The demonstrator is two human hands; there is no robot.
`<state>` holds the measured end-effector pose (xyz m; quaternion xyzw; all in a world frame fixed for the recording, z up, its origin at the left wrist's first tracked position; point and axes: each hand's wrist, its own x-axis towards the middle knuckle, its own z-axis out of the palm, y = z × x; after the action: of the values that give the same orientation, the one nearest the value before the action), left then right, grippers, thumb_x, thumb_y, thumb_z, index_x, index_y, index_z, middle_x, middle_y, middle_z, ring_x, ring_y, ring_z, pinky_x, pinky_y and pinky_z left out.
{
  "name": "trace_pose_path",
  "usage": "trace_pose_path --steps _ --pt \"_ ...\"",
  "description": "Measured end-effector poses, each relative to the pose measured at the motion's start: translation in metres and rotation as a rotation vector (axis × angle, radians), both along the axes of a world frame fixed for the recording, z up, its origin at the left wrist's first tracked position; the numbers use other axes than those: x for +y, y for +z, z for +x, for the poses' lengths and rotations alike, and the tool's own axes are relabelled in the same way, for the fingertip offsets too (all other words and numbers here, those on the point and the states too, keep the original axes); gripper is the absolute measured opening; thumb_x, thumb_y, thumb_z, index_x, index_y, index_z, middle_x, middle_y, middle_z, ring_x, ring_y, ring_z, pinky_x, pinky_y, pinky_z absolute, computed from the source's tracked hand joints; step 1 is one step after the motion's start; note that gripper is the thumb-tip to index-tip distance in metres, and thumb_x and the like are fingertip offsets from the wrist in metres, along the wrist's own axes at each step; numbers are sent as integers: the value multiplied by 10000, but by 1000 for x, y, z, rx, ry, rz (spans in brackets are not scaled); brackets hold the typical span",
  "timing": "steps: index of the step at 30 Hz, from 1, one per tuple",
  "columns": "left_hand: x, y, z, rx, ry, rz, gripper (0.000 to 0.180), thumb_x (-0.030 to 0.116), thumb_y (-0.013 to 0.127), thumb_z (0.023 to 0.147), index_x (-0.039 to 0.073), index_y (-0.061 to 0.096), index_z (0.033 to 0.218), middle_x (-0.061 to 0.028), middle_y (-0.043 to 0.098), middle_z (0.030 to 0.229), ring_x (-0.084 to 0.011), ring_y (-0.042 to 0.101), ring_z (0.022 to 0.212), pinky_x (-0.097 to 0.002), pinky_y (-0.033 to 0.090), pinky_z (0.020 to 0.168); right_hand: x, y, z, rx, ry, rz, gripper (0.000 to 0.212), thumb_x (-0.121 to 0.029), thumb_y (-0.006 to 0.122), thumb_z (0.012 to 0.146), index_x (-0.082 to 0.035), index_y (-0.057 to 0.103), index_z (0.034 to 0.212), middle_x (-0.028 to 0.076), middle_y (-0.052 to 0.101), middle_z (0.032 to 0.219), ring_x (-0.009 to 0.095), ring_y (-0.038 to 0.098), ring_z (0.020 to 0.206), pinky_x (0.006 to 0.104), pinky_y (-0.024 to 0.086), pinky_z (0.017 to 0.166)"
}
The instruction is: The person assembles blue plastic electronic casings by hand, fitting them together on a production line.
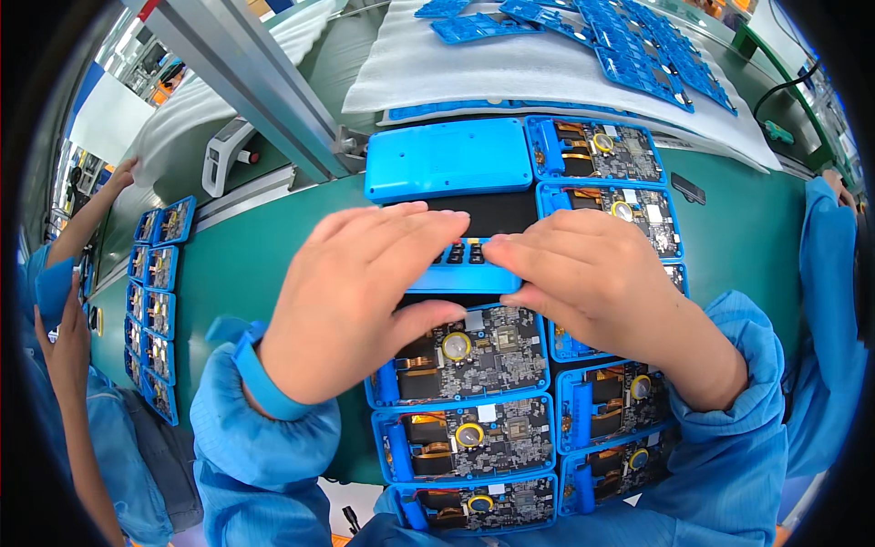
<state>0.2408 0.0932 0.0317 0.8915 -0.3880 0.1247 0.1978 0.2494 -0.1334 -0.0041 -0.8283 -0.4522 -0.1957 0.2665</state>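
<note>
Between both hands is a blue handheld device with a black keypad (467, 276), its keys facing up. My left hand (360, 296) grips its left end, fingers over the top and thumb underneath near the front edge. On the right end, my right hand (597, 278) is closed with fingertips and thumb pressed on the casing. Just below lies an open blue casing (483, 351) with a circuit board, a round coin cell and a ribbon cable. Behind my hands rests a blue casing lying face down (447, 159). My hands hide much of the held device.
More open casings with boards (465, 438) line up toward me, with a second column (602, 150) on the right. White foam sheet (401, 64) bears blue shells (629, 55) at the back. A metal post (264, 82) and a white scanner (223, 159) stand left. Co-workers' arms (68, 356) flank me.
</note>
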Motion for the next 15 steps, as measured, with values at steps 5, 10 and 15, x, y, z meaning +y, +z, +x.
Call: trace_pose_path --steps 5,10,15 --pt "14 4 10 151 -66 62 531 162 784 641 44 603 1126 -106 644 1063 -298 608 972 -377 463 829 -1 2 0 59 -4 10 352 -176 716 709 -78 611 1031 52 646 911 228 604 824 345 492 697" --pt "18 7 13 145 -73 69 482 140 777 649 38 624 1094 -111 656 1021 -297 621 930 -351 481 787 -2 5 2 155 17 17 411 -122 711 703 -45 614 1095 105 645 987 279 607 817 355 494 692" --pt "21 11 11 258 -39 73 486 138 769 660 34 613 1108 -125 652 1017 -314 616 915 -363 480 799 -2 3 2 137 30 25 418 -133 718 698 -39 616 1092 106 647 1008 275 610 836 359 491 701"
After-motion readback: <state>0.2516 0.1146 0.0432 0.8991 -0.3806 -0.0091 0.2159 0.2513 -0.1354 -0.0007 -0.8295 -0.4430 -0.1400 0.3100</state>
